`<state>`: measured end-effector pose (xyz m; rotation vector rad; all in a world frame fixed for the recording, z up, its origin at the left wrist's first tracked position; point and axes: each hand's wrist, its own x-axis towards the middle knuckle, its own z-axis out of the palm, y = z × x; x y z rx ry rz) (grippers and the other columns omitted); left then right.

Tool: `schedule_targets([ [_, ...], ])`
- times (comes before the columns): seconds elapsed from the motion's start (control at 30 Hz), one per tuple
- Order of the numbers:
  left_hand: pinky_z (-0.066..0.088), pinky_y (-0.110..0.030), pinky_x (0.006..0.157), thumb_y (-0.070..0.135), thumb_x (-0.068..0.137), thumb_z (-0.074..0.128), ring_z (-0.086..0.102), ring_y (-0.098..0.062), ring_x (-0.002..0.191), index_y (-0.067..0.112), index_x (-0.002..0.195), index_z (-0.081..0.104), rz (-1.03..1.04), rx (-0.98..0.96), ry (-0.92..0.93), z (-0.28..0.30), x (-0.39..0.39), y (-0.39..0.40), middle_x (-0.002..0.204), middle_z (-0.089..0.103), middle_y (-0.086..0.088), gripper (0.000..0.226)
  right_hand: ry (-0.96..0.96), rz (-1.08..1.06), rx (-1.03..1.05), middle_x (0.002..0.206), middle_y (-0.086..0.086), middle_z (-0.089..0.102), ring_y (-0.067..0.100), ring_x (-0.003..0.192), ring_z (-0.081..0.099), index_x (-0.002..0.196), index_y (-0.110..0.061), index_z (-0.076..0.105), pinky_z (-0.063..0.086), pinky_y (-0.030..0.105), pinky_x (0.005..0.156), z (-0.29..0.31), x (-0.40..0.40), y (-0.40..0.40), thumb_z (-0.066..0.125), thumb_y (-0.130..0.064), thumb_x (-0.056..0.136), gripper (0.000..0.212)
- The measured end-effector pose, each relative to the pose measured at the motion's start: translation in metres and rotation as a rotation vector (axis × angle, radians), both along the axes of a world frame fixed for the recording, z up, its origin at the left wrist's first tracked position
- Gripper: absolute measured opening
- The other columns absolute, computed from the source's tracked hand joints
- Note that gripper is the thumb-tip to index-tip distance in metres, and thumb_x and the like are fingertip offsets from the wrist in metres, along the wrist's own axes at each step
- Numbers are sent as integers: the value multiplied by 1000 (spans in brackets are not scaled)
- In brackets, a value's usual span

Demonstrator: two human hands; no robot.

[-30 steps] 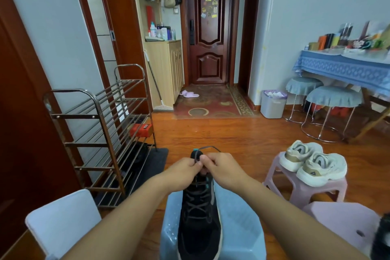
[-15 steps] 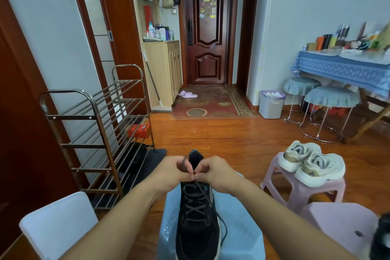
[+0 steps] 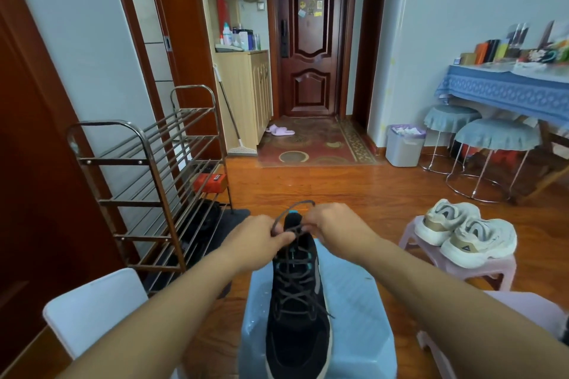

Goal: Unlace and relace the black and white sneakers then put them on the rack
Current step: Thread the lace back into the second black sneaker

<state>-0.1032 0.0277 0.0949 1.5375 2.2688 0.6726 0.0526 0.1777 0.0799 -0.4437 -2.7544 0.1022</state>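
A black sneaker (image 3: 297, 311) with a pale sole lies on a light blue stool (image 3: 363, 311), its toe toward me and its tongue pointing away. Dark laces cross its front. My left hand (image 3: 257, 237) pinches a lace at the top of the tongue. My right hand (image 3: 335, 224) pinches the other side, and a lace loop (image 3: 295, 208) arches between the two hands. The metal shoe rack (image 3: 147, 181) stands to the left against the wall. At the far right edge a sliver of another black shoe (image 3: 565, 329) shows.
A pair of white sneakers (image 3: 465, 232) sits on a pink stool (image 3: 480, 268) to the right. Another pink stool (image 3: 505, 311) is at lower right, a white seat (image 3: 92, 308) at lower left. Farther off are two round stools (image 3: 492, 138), a bin (image 3: 403, 144) and a blue-covered table (image 3: 505, 92).
My hands have drawn slightly apart at the top of the tongue, and a lace loop now arches between them. The sneaker has stayed on the blue stool.
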Motion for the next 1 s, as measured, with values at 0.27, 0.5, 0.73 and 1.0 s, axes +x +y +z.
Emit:
schedule_targets([
  [0.27,37,-29,60,25,104,55,54,-17,61,4,103,70,412,61,-988,-23,-4,-37,70,59,-3,26,219,-216,-141,88,-4,57,19,82,56,89,-19,64,47,36,70,-13,7,7,55,-22,99,14],
  [0.5,47,-34,59,18,110,33,33,-16,40,7,94,53,526,385,-1115,-19,24,-5,54,31,-1,28,328,-305,-320,90,-2,54,24,76,55,83,-20,54,48,39,69,-12,-5,-1,61,-13,97,17],
  [0.73,46,-30,62,32,102,53,49,-18,71,18,102,49,242,85,-593,-9,20,2,90,53,-1,14,421,-233,-230,89,-8,57,10,77,55,88,-21,64,50,34,72,-10,-2,3,65,-14,92,8],
  [1.0,35,-30,58,29,103,48,46,-17,55,19,80,71,-61,14,-392,13,16,18,63,55,3,34,62,-23,-871,79,-3,70,12,51,56,115,-23,63,44,23,51,30,-12,-21,55,-47,101,29],
])
